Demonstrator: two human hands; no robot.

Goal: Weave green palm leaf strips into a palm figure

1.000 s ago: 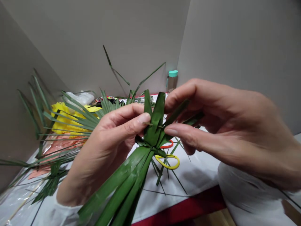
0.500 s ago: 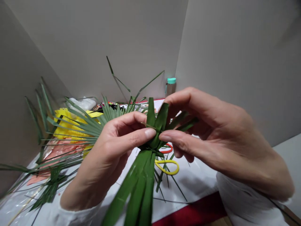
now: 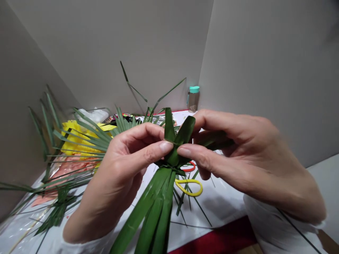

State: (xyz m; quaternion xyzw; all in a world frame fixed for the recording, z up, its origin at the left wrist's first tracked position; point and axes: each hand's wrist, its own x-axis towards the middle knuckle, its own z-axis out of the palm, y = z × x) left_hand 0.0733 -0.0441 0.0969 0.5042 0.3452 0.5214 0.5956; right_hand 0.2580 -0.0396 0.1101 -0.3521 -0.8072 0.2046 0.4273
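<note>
Both of my hands pinch a knot of woven green palm-leaf strips [image 3: 172, 151] in front of me. My left hand [image 3: 124, 169] grips it from the left, with thumb and fingers closed around the weave. My right hand [image 3: 238, 158] presses from the right, its fingers holding shorter strips [image 3: 214, 141] behind the knot. Two pointed leaf ends [image 3: 180, 128] stand up between my hands. Long strips [image 3: 150, 208] hang down toward me. A thin sliver [image 3: 169, 141] crosses the weave under my left thumb.
A fan palm frond [image 3: 87, 141] spreads left over a yellow item [image 3: 76, 141] and pink plastic [image 3: 66, 169]. A yellow loop handle [image 3: 188, 187] and a red loop [image 3: 189, 167] lie on white cloth [image 3: 217, 208]. A teal-capped bottle [image 3: 194, 98] stands against the back wall [image 3: 265, 60].
The upright strips now splay wider apart. My right hand has shifted down and closer to the knot, and the shorter strips behind it sit lower.
</note>
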